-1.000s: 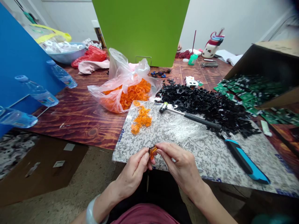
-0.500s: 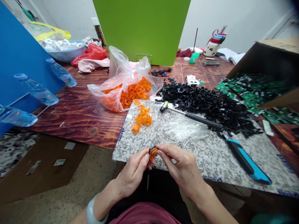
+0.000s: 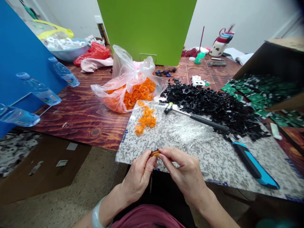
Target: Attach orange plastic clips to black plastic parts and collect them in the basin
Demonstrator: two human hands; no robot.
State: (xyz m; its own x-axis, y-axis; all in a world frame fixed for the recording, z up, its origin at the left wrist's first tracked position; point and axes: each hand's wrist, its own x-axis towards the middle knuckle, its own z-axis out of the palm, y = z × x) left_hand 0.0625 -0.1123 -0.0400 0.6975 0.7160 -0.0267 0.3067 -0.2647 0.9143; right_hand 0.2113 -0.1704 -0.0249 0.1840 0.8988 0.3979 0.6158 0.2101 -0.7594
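Between my fingertips, just over the front edge of the speckled board (image 3: 135, 148), is a small orange translucent plastic piece (image 3: 155, 153) with a dark part along it. My left hand (image 3: 140, 171) pinches its left end. The fingers of my right hand (image 3: 184, 167) close on its right end. Beyond them lie a small cluster of loose orange pieces (image 3: 146, 120) and a heap of thin clear rods (image 3: 191, 131). A small hammer (image 3: 201, 121) rests across the board, its head pointing left.
A plastic bag of orange pieces (image 3: 140, 91) stands behind the board. Black plastic parts (image 3: 209, 101) are piled at the back right, near a box (image 3: 280, 63) with green parts. A blue-and-black handled tool (image 3: 255, 164) lies right. Bottles (image 3: 40, 90) lean at the left.
The orange piece has turned in my fingers, so its bent shape now looks flatter and more level. Both hands keep their grip. The whole view has shifted slightly.
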